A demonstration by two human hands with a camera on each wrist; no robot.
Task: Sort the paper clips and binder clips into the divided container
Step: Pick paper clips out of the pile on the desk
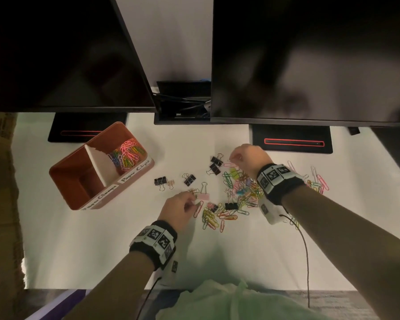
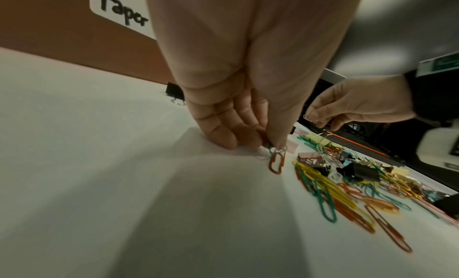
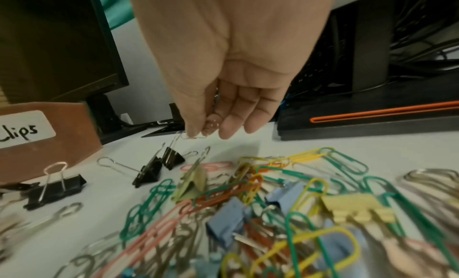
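My white desk (image 1: 102,250) is the biggest thing here. Two dark screens (image 1: 310,61) stand at the back of it.

The brown box (image 1: 67,181) sits on the left part of the desk. A white wall splits it in two. The far half holds lots of colored paper clips (image 1: 127,154). The near half looks bare, as far as I can see. Its labels say "Paper Clips" and "Paper Clamps".

A big pile of clips (image 1: 238,195) lies in the middle of the desk, under my right wrist. Paper clips and binder clips are mixed up in it. A few black binder clips (image 1: 215,165) lie apart, between the pile and the box.

My left hand (image 1: 179,210) is at the near left edge of the pile. My thumb and fingers pinch an orange paper clip (image 2: 277,161) along with a green one, right at the desk top.

My right hand (image 1: 247,158) is up over the far side of the pile. My thumb and first finger pinch a thin silver paper clip (image 3: 196,136), held just above the black binder clips.
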